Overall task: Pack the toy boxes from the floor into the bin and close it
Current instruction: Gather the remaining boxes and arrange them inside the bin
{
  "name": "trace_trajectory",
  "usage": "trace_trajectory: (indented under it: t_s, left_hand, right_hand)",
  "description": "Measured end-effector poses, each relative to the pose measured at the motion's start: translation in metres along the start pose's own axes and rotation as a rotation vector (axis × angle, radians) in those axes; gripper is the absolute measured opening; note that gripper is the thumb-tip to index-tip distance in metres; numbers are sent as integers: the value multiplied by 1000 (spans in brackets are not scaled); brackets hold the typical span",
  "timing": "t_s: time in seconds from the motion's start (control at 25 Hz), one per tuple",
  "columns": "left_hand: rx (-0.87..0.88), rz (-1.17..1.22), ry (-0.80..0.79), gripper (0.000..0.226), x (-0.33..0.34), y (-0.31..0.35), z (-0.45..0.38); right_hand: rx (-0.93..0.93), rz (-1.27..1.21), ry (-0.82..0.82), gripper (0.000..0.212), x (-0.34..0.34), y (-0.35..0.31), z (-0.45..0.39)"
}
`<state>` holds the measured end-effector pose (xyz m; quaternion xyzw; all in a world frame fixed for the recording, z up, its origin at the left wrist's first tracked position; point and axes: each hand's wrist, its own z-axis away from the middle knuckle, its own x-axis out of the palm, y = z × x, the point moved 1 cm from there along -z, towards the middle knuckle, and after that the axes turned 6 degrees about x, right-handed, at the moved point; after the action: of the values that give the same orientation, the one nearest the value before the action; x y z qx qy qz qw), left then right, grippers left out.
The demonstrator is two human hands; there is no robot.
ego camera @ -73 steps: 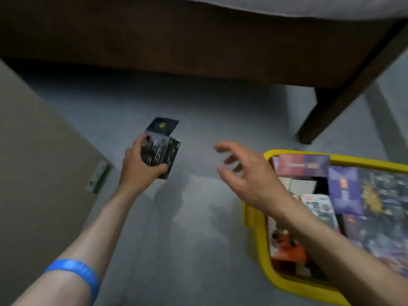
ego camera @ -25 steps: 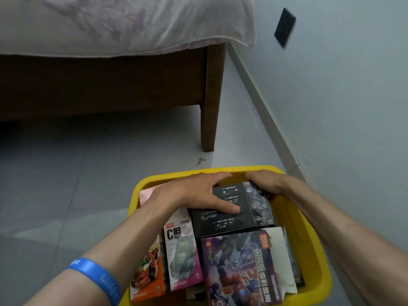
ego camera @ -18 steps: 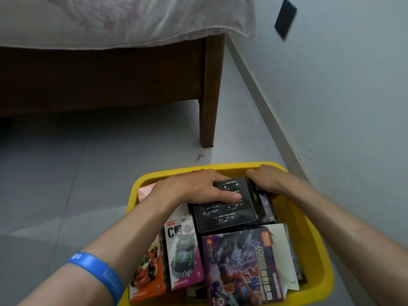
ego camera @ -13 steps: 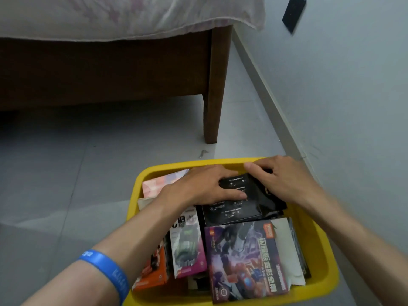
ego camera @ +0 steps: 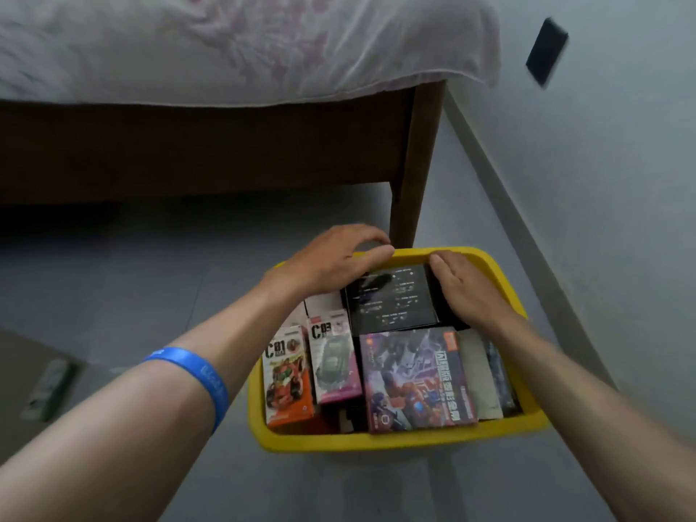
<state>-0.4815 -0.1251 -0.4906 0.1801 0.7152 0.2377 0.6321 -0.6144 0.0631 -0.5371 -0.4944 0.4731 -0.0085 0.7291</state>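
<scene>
The yellow bin (ego camera: pixel 395 440) stands on the grey floor, filled with toy boxes. A black box (ego camera: pixel 391 303) lies flat at its far end. In front of it are a purple robot box (ego camera: pixel 414 378), a pink C03 box (ego camera: pixel 335 363) and an orange C01 box (ego camera: pixel 288 378). My left hand (ego camera: pixel 339 258) hovers with fingers spread over the bin's far rim, just above the black box's left corner. My right hand (ego camera: pixel 463 288) lies flat on the black box's right edge. No lid is in view.
A wooden bed leg (ego camera: pixel 412 163) stands just behind the bin, under a white sheet (ego camera: pixel 244 50). The wall and skirting run close along the right, with a black plate (ego camera: pixel 546 50) on the wall. A brown panel (ego camera: pixel 22 389) with a green label lies at the left.
The black box went from my left hand on the floor into the bin's far end. My left hand has since lifted off it toward the rim; my right hand slid onto its right edge.
</scene>
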Motion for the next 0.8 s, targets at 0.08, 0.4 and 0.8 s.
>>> trace_trajectory:
  t_s: [0.08, 0.4, 0.8]
  left_hand:
    - [10, -44, 105, 52, -19, -5, 5]
    - [-150, -253, -641, 142, -12, -27, 70]
    - [91, -407, -311, 137, 17, -12, 118]
  right_hand:
    - [-58, 101, 135, 39, -8, -6, -2]
    - [-155, 480, -351, 90, 0, -24, 7]
    - [-268, 1004, -219, 93, 10, -63, 14]
